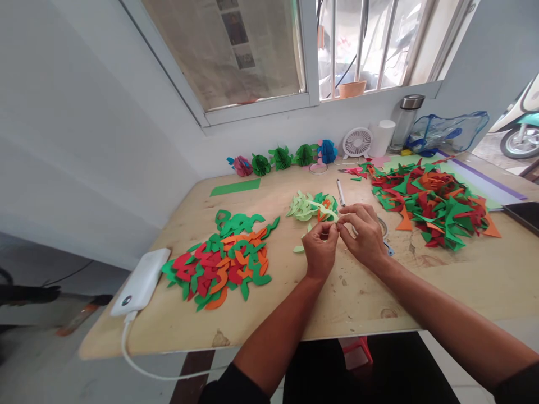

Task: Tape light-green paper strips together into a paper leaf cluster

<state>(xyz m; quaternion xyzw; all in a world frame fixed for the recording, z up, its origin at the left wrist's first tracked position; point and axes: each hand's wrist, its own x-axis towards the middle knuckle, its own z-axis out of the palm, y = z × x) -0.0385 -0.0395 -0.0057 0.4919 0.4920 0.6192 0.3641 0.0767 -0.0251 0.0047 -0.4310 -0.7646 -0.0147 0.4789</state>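
Left hand [320, 248] and right hand [364, 234], fingers pinched closed, grip 1 pale-green strip [326, 210]. White pen [341, 192] lies at their 12 o'clock.

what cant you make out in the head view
All in the head view:
Which hand grips the pale green strip: fingers hide its end.
Full shape of the blue item: behind the right hand.
The dark flat object: cut by the right edge.
The window print: too small.

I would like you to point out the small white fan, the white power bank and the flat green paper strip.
White fan [357, 142]: head view, on its round front grille.
White power bank [142, 279]: head view, on its top face.
Green paper strip [235, 187]: head view, middle of its flat surface.
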